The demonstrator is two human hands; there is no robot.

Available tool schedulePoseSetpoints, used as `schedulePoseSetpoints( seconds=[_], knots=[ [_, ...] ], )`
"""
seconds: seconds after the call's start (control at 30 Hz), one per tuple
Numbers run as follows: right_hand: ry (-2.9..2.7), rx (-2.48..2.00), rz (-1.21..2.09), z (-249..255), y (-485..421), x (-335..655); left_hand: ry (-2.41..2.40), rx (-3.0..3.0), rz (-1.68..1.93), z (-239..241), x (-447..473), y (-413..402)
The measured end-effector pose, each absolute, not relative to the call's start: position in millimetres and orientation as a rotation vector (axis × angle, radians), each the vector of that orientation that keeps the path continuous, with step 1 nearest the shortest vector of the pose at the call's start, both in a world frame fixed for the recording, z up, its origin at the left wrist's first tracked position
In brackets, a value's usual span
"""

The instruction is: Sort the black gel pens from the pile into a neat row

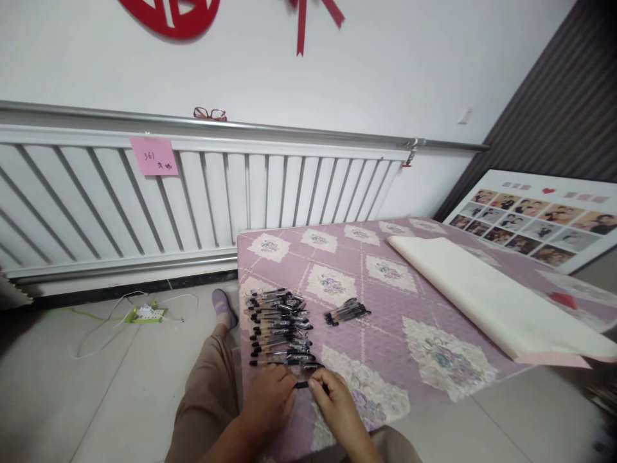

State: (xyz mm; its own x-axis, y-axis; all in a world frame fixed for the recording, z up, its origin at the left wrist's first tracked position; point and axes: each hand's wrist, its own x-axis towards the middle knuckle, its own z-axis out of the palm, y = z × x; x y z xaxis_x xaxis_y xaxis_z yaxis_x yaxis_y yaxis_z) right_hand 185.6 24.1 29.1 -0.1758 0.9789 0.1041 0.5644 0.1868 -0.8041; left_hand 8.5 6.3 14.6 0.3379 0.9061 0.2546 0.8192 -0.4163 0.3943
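holding pen (pixel 302 385), l hand (pixel 271 392), r hand (pixel 337 399), pens (pixel 285 332) nr

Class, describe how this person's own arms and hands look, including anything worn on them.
The left hand and right hand are ungloved. The visible forearms show no sleeves, watch, bracelet or cables. No markings can be made out; the picture is too soft to rule out a small ring.

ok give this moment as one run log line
left hand: at pen, grip hidden; right hand: pinching same pen; beyond: pen row, smaller pen bunch; under: purple cover
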Motion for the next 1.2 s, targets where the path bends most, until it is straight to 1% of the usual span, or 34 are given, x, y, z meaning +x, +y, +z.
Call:
schedulePoseSetpoints(
  seconds=[0.13, 0.2, 0.37, 0.47, 0.7, 0.9, 1.1, 1.2],
  knots=[
    [-1.738, -1.401, 0.989, 34.6, 23.6, 189.8, 1.575, 2.401, 0.658, 10.1, 7.8, 7.7],
    [-1.715, -1.392, 1.003, 35.3, 24.0, 189.8, 1.569, 2.394, 0.662, 9.8, 7.3, 8.1],
    [-1.887, -1.427, 0.785, 28.7, 25.5, 185.2, 1.563, 2.384, 0.672, 11.7, 7.0, 7.2],
    [-1.907, -1.427, 0.741, 26.8, 25.3, 184.4, 1.582, 2.388, 0.637, 11.9, 7.5, 6.9],
    [-1.849, -1.356, 0.903, 32.1, 24.1, 189.4, 1.606, 2.377, 0.572, 12.3, 8.4, 7.6],
    [-1.730, -1.330, 1.013, 30.9, 25.9, 190.8, 1.584, 2.358, 0.629, 13.1, 6.9, 7.4],
    [-1.875, -1.431, 0.778, 26.8, 27.1, 183.8, 1.586, 2.374, 0.612, 12.4, 6.4, 8.0],
    [-1.867, -1.427, 0.761, 26.1, 26.9, 184.0, 1.593, 2.389, 0.575, 11.6, 7.0, 8.2]
  ],
)
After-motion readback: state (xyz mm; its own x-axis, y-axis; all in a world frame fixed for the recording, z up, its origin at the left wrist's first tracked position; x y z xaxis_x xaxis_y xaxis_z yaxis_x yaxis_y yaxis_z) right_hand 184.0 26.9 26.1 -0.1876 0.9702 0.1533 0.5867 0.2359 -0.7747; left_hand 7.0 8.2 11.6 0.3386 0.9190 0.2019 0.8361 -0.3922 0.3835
